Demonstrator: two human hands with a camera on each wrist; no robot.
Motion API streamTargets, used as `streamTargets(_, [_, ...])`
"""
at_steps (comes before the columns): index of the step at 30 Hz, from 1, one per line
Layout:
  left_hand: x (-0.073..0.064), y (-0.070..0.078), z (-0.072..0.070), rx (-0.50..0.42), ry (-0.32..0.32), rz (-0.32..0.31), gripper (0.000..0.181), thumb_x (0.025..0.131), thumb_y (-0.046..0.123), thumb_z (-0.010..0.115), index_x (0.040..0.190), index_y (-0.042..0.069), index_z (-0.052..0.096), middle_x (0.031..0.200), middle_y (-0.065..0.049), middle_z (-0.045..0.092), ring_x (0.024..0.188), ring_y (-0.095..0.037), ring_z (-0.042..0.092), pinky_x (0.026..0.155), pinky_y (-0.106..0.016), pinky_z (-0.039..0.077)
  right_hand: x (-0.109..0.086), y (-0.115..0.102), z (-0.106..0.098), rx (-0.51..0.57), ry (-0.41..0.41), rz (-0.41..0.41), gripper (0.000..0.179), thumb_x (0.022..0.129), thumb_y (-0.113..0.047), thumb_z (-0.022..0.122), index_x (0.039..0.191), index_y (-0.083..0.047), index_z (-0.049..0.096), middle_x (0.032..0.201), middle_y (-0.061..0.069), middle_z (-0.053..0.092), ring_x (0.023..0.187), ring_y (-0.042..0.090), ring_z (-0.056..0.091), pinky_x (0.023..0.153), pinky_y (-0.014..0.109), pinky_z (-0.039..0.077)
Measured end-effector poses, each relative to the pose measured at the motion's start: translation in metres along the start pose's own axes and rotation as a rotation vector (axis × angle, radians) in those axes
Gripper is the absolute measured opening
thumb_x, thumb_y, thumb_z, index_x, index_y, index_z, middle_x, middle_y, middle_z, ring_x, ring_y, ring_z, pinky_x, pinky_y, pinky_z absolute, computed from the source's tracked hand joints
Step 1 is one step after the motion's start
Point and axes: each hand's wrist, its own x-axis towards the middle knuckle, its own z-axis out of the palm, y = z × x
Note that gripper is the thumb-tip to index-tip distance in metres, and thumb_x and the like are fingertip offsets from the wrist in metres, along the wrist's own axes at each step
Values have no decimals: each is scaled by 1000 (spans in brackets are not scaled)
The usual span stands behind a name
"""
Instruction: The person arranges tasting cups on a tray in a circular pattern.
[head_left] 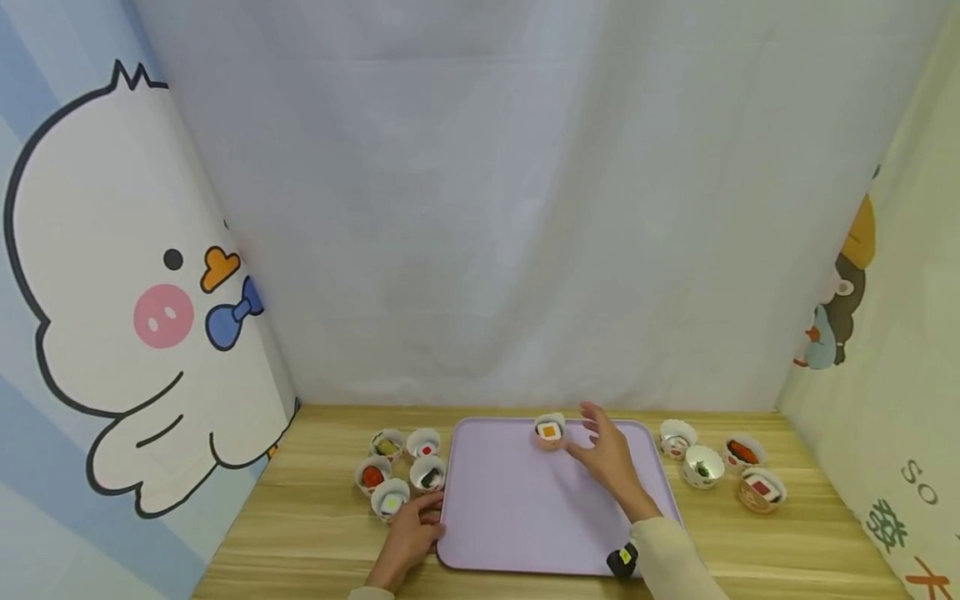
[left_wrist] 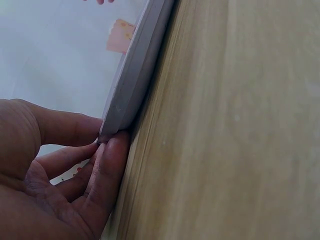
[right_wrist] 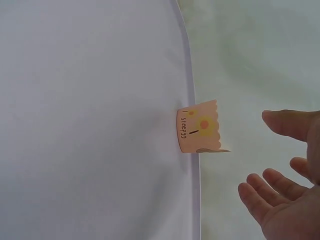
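Observation:
A pale purple tray (head_left: pixel 525 517) lies on the wooden table. My left hand (head_left: pixel 411 533) pinches its front-left side, thumb above and fingers against the underside of the tray edge (left_wrist: pixel 135 80) in the left wrist view. Near the tray's far edge stands a pink paper cup (head_left: pixel 550 435) with a white square piece with an orange centre inside. Just right of it, my right hand (head_left: pixel 606 457) hovers with its fingers spread, apart from the cup (right_wrist: pixel 200 129) in the right wrist view. Nothing is between the right fingers.
Several small cups (head_left: pixel 389 500) with colourful contents stand left of the tray. More cups (head_left: pixel 703 468) are grouped on its right. A black item (head_left: pixel 622 560) with a yellow-green patch is at the tray's front edge, beside the right sleeve. A pale curtain (head_left: pixel 480 250) hangs behind.

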Motion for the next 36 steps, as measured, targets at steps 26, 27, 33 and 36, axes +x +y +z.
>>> streamTargets(26, [2,3,2,14,13,-61,55,77,-11,59,132,-10,54,109,-23,65,80,-17,61,55,-31,54,-35,-2,-79,-104,152,-117,70,75,-2,81,137,4,48,132,26,58,119,42,58,95,50,51])
streamTargets(27, [2,3,3,14,14,-64,55,77,-11,59,132,-10,54,109,-23,66,79,-17,61,55,-31,54,-36,-2,-83,-108,151,-112,69,76,-3,80,137,3,47,132,25,58,119,42,58,96,50,50])
streamTargets(33, [2,4,3,27,18,-75,54,78,-10,58,132,-10,54,108,-22,67,78,-15,61,55,-31,54,-48,4,-102,-150,169,-52,67,81,-7,78,139,1,46,135,24,55,121,41,56,95,49,48])
streamTargets(36, [2,5,2,32,16,-77,55,77,-10,59,132,-10,54,107,-22,67,81,-15,62,55,-31,55,-53,8,-110,-147,179,-38,67,82,-6,76,140,3,44,136,26,53,121,42,55,96,48,47])
